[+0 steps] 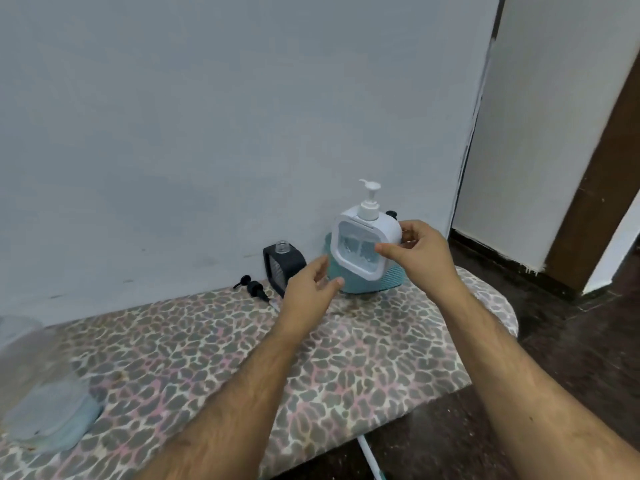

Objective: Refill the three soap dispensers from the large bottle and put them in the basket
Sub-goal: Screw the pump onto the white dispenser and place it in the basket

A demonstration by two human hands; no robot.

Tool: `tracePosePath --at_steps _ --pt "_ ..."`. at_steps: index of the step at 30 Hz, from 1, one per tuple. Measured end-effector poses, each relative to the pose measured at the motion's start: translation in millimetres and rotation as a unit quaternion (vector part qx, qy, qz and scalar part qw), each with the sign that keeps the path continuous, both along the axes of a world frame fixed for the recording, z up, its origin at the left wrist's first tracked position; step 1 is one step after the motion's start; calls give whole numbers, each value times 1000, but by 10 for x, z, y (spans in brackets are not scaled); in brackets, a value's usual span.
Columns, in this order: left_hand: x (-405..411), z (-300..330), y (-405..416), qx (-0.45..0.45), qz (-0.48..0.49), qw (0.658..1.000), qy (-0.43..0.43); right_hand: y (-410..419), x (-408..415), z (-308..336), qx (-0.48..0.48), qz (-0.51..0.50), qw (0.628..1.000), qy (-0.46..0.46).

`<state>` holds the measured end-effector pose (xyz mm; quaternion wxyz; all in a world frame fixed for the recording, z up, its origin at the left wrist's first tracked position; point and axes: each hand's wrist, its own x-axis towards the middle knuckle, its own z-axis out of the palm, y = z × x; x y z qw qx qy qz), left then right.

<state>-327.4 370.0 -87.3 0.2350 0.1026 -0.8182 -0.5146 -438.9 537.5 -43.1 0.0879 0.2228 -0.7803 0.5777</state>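
Two soap dispensers (360,244) (282,266), one basket (388,280), one loose pump (251,285), one large bottle (41,386)

Both hands forward, right hand (420,251) pinching thumb against fingers, left hand (310,284) apparently loose, fingers extended.

Dispenser (360,242) over basket (363,280); pump (251,285) left.

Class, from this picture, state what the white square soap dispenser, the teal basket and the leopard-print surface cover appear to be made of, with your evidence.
White square soap dispenser: likely smooth moulded plastic with a clear window, since liquid shows through.
Teal basket: probably matte plastic, with a fine perforated grid in its wall.
Leopard-print surface cover: seemingly printed fabric, dull, wrapping softly over the rounded edge.
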Motion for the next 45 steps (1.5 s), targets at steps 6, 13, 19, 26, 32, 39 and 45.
tracePosePath --at_steps 6,13,19,26,32,39,45 --pt "-468 -27 -76 -280 -22 957 -70 -196 -388 50 -16 -70 997 -6" --pt "-784 -117 -140 -357 -8 928 -106 -428 -640 -26 37 -107 994 -6" --pt "-873 -261 -109 -407 2 904 -134 -578 -729 -214 155 -139 978 27" --pt "-879 -362 -161 -380 -4 920 -96 -725 -776 -310 227 -164 958 63" --pt "-882 -433 -189 -363 -12 929 -77 -795 -778 -349 309 -178 931 75" --pt "-892 -456 -198 -366 -12 928 -72 -837 -804 -446 329 -185 924 55" --pt "-894 -444 -203 -362 -18 928 -81 -831 -828 -379 375 -164 910 61"
